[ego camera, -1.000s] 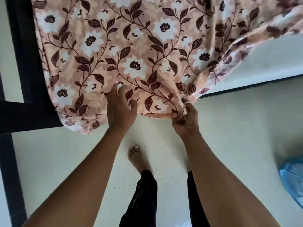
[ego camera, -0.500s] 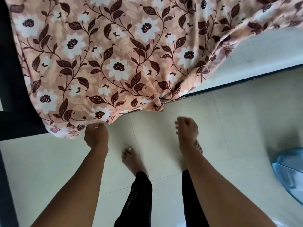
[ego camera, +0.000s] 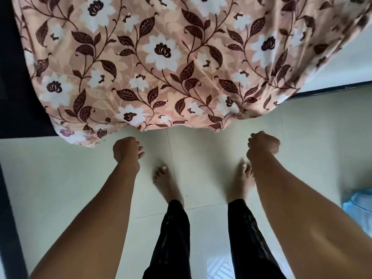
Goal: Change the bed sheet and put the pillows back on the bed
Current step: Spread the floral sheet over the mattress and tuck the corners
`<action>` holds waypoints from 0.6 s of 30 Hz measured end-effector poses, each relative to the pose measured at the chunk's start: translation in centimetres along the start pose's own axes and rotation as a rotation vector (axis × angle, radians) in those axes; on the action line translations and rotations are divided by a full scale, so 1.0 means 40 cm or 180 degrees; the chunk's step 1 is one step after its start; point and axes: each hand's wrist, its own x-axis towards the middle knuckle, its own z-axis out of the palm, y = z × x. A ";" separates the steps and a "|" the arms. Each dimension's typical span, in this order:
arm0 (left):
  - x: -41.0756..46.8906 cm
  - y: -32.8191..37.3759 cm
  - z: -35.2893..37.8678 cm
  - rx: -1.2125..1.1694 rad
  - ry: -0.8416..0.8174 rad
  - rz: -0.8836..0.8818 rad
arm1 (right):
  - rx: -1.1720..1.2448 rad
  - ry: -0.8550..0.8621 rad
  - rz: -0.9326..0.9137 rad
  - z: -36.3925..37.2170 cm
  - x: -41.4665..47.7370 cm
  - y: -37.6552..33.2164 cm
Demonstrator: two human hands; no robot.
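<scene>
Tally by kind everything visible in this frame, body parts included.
Hands: 2, left hand and right hand, both clear of the cloth
Bare feet: 2, and
Floral bed sheet: 1
Dark bed frame: 1
Blue object, cut off at right: 1
Total: 7
</scene>
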 end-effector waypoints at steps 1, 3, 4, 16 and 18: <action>0.010 0.010 -0.009 -0.0101 0.0109 -0.0034 | -0.0850 0.0046 -0.0072 0.011 -0.012 0.002; 0.028 0.025 -0.027 -0.0328 0.0199 -0.0047 | -0.0743 -0.0032 0.0166 0.046 -0.018 -0.023; 0.034 0.039 -0.040 -0.0475 0.0076 -0.0064 | 0.0449 -0.0270 0.0501 0.077 -0.032 -0.042; 0.093 0.130 -0.142 -0.1646 -0.0319 -0.0062 | 0.0487 -0.1793 0.0141 0.276 -0.173 -0.110; 0.110 0.120 -0.169 -0.1525 -0.0182 0.0053 | 0.0237 -0.1640 0.0008 0.283 -0.188 -0.107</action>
